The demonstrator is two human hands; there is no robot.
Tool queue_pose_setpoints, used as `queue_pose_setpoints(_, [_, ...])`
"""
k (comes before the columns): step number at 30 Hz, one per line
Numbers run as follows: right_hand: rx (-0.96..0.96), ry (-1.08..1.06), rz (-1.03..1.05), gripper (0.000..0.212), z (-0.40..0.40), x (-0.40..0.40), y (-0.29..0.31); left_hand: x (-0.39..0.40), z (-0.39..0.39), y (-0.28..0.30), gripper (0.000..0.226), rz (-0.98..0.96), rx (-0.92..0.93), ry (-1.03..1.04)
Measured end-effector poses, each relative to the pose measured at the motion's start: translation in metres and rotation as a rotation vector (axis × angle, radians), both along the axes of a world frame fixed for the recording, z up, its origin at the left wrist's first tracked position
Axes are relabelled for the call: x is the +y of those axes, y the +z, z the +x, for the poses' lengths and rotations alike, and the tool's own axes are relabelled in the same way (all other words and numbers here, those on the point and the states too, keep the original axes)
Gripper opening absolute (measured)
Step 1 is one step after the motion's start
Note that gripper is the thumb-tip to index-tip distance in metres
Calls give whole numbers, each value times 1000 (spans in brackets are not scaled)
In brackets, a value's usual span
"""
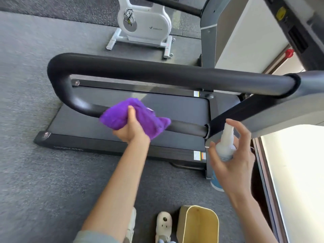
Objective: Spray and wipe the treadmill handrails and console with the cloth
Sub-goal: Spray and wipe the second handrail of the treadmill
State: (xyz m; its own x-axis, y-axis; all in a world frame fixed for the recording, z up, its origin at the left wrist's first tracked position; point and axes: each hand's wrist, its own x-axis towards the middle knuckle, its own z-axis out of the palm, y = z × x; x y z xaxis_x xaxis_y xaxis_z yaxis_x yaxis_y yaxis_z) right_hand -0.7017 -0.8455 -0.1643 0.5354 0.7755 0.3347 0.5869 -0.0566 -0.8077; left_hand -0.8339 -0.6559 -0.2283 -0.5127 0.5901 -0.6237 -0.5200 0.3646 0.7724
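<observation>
A black padded handrail (pixel 157 74) loops across the middle of the view, its near bar (pixel 185 128) running toward the treadmill upright. My left hand (pixel 130 129) grips a purple cloth (pixel 122 114) wrapped over the near bar. To the right, my right hand (pixel 233 160) holds a white spray bottle (pixel 226 144) upright, thumb and palm around it, index finger raised above the nozzle. The console (pixel 296 21) shows only as a blurred dark edge at the top right.
The treadmill deck and belt (pixel 157 109) lie below the rails on grey carpet. A white exercise bike (pixel 145 23) stands behind. A yellow bin (pixel 199 225) sits by my white shoes (pixel 164 223) at the bottom. A bright window wall runs along the right.
</observation>
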Motion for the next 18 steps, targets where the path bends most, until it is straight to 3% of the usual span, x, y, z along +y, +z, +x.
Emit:
queue_pose_setpoints(5, [-74,-28,11,63,3,1,6,13,-16,4,91,-6,75,22])
queue_pose_setpoints(11, [-100,-53,96,63,-2,10,28,-41,47,0,81,-74,-24,-355])
queue_pose_setpoints(14, [-130,-65,122,62,-4,16,41,-48,31,1,71,-115,-30,-518])
queue_pose_setpoints(18, [-109,-145,191,60,-7,25,58,-61,-15,7,67,-117,74,-549])
